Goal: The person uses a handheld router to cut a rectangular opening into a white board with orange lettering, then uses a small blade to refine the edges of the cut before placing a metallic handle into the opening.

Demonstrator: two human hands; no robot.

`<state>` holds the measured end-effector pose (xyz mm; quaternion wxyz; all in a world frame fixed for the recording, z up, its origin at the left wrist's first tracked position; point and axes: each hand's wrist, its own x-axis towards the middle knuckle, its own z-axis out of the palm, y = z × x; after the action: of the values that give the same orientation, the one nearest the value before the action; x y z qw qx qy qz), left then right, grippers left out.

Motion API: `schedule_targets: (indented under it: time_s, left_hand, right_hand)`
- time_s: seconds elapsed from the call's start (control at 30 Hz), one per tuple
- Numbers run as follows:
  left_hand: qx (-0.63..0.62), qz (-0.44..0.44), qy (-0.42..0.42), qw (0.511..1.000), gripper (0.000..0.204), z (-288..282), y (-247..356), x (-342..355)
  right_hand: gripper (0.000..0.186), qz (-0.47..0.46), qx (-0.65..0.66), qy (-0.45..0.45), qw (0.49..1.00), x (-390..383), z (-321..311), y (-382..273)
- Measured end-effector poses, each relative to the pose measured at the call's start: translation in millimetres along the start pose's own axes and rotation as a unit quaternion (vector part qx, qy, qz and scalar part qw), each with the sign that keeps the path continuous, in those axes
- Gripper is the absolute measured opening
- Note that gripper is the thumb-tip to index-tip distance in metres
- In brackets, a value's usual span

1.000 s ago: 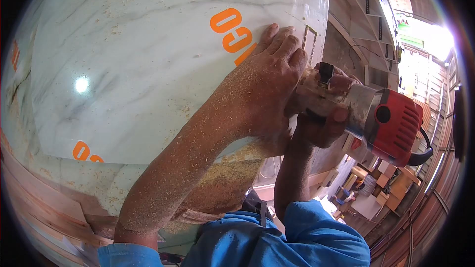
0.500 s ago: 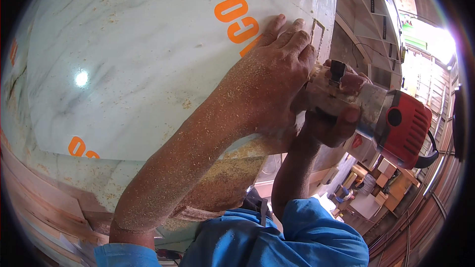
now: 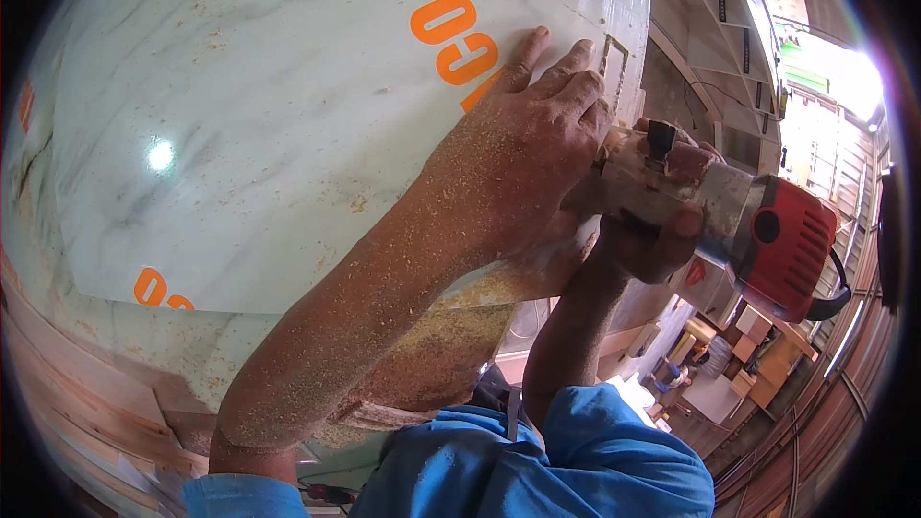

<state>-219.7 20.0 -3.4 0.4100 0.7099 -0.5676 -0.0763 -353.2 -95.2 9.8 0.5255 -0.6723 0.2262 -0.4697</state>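
A white marble-patterned panel [image 3: 240, 67] with orange lettering fills the upper left, dusted with shavings. My left hand [image 3: 518, 158] rests on its right part, fingers stretched out and slightly apart, its thumb side partly hidden. My right hand [image 3: 652, 247] grips a trim router [image 3: 715, 192] with a red motor housing and metal body, held sideways against the panel's right edge beside my left hand. A narrow rectangular cut outline [image 3: 617, 67] shows in the panel just above the router. Sawdust covers my left forearm and hand.
Stacked wooden boards [image 3: 96, 398] lie at the lower left. A dusty lower surface [image 3: 432, 345] sits under the panel. White shelving units [image 3: 729, 58] stand at the upper right. Boxes and boards [image 3: 758, 364] are in the background at lower right, with a small, indistinct person [image 3: 672, 379] among them.
Compared with a second ago, both hands and the router appear slightly farther right in the picture, as does the panel's right edge. Little differs from half a second ago.
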Motion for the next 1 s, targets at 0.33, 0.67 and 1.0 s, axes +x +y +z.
schedule_targets:
  time_s: [0.33, 0.67, 1.0]
  left_hand:
    - [0.030, 0.011, 0.012, 0.999, 0.080, 4.6, 0.8, 0.2]
    - [-0.003, 0.007, 0.017, 1.000, 0.078, 2.3, 1.7, 2.2]
    - [-0.062, -0.024, 0.002, 0.998, 0.086, -5.4, 2.2, 4.2]
  right_hand:
    - [0.068, -0.024, -0.025, -0.008, 0.999, 3.2, -9.5, 3.3]
    - [0.069, -0.006, -0.019, -0.005, 1.000, 0.0, -4.8, 0.6]
    - [0.073, -0.011, -0.039, -0.046, 0.998, -2.6, 3.6, -1.6]
